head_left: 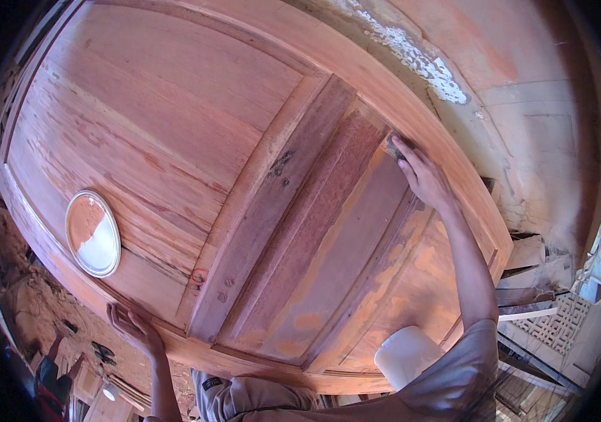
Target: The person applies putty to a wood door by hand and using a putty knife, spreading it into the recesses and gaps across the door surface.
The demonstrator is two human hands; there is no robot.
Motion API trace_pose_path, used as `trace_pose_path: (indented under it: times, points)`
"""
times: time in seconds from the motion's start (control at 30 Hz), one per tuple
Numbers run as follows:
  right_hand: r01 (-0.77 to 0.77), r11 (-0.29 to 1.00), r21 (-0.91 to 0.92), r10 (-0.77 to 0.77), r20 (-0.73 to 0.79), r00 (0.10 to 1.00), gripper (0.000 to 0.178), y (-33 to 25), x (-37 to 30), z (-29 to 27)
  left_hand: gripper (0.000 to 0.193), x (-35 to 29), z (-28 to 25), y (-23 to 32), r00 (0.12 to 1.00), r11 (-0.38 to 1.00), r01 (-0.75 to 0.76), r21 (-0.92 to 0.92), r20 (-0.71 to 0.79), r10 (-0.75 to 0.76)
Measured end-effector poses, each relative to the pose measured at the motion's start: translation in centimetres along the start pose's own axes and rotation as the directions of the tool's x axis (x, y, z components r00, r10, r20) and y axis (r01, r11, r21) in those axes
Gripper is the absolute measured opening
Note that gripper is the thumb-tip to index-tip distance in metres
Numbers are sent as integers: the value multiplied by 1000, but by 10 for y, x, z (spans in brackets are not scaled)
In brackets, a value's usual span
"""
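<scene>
And here's the door, a broad wooden one filling the view, lying right in front of the person. Up at its far right, the right hand is pinching a small dark pad between thumb and fingers, pad down against the wood near the top end of a panel! The forearm reaches long across the boards. Over on the other side, the left hand is loosely spread, holding nothing, fingers at the door's near edge. Just beyond it sits the lid, round, part white and part covered in brown paste, resting on the wide panel. Orange smears run along the narrower panels. Down by the right sleeve, a white tub, partly hidden by the sleeve. Lower left, another person's legs, with dark sandals on the ground nearby.
</scene>
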State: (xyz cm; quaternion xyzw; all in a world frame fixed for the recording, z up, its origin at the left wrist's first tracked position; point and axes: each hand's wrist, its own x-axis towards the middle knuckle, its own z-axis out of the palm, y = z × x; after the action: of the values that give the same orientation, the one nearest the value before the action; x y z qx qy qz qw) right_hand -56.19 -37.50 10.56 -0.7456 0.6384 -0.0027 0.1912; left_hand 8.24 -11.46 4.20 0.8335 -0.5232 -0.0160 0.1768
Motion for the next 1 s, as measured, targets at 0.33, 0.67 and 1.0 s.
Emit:
trace_pose_path:
  times: [0.33,0.67,1.0]
  points:
    - [10,1000,-3,-10,96,995,44,6,7,7,53,-3,2,-3,1000,1000,22,-19,-17,-23]
    - [-146,979,-141,172,194,966,42,-29,-16,-29,54,0,-3,2,1000,998,-15,-61,-24,13]
    - [-478,878,-17,475,145,868,45,-78,36,-17,58,3,-8,8,997,995,72,-65,14,-71]
